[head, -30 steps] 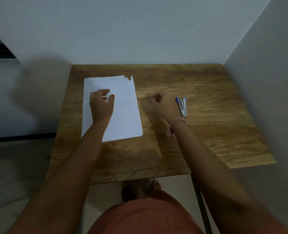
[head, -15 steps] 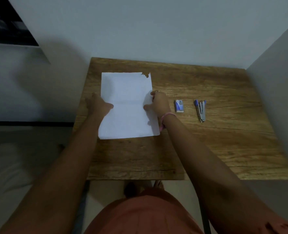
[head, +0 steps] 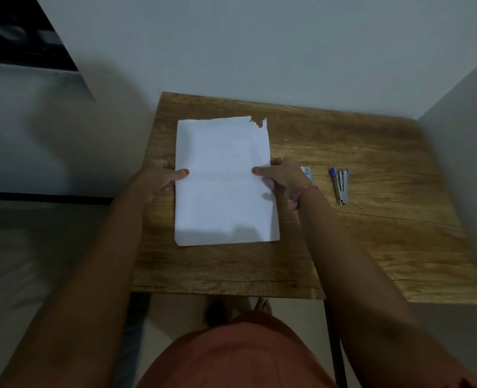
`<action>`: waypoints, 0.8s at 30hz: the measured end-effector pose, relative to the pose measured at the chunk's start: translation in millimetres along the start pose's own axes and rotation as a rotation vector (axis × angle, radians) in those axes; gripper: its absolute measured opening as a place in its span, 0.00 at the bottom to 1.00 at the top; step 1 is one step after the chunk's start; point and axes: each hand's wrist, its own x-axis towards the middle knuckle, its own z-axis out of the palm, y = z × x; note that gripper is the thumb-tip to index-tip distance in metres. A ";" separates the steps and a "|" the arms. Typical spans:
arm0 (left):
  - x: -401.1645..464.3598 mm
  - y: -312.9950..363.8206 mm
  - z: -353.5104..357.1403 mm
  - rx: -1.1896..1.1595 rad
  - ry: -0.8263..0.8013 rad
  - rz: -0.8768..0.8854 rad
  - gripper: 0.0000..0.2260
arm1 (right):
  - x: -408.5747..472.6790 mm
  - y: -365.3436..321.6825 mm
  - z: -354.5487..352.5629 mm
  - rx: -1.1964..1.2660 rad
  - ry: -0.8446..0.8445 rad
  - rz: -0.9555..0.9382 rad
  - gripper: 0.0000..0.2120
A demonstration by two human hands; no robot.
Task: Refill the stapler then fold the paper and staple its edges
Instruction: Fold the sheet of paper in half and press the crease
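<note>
A white sheet of paper (head: 223,191) with a torn far right corner lies on the wooden table (head: 357,247). My left hand (head: 159,179) pinches its left edge, thumb on top. My right hand (head: 280,177) pinches the right edge the same way, with the fingers under the sheet. The sheet's near end casts a shadow, so it is slightly raised. A small silver stapler (head: 341,186) with a purple end lies to the right of my right hand. Between them a small staple box (head: 306,172) peeks out beside my wrist.
Walls close in the table at the back and on the right. A dark table leg (head: 335,345) drops below the front edge. My lap in orange cloth (head: 231,357) fills the bottom middle.
Both hands have moved to the paper's side edges and taken hold of it. The right hand came over from beside the stapler, uncovering the staple box. The camera has shifted.
</note>
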 end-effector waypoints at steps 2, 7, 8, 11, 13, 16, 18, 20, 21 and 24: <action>-1.1 -0.4 -2.2 -0.013 0.005 0.022 0.11 | -2.6 -5.2 -5.9 0.123 -0.019 0.044 0.09; -8.0 13.3 -6.0 -0.173 0.026 0.105 0.12 | -8.1 -23.1 -21.2 0.276 -0.047 0.019 0.07; -10.6 18.7 -6.7 -0.229 0.022 0.134 0.13 | -10.0 -28.4 -23.3 0.260 -0.035 -0.011 0.06; -20.8 41.4 -5.4 -0.341 0.045 0.264 0.10 | -18.7 -46.5 -26.4 0.270 -0.002 -0.169 0.09; -29.0 56.7 -5.0 -0.416 0.078 0.373 0.03 | -27.0 -59.2 -26.6 0.315 0.014 -0.277 0.11; -39.3 72.2 -4.8 -0.443 0.167 0.540 0.05 | -39.0 -76.0 -24.9 0.392 0.038 -0.399 0.04; -44.2 76.2 -3.6 -0.421 0.221 0.638 0.03 | -44.3 -83.1 -24.0 0.430 0.055 -0.466 0.03; -47.7 75.8 -0.3 -0.380 0.271 0.711 0.05 | -46.8 -85.2 -23.9 0.456 0.057 -0.521 0.04; -48.2 73.2 1.6 -0.358 0.290 0.730 0.05 | -46.9 -83.5 -23.9 0.466 0.056 -0.534 0.05; -49.9 55.7 11.5 -0.275 0.319 0.749 0.11 | -44.1 -66.7 -23.5 0.469 0.074 -0.530 0.07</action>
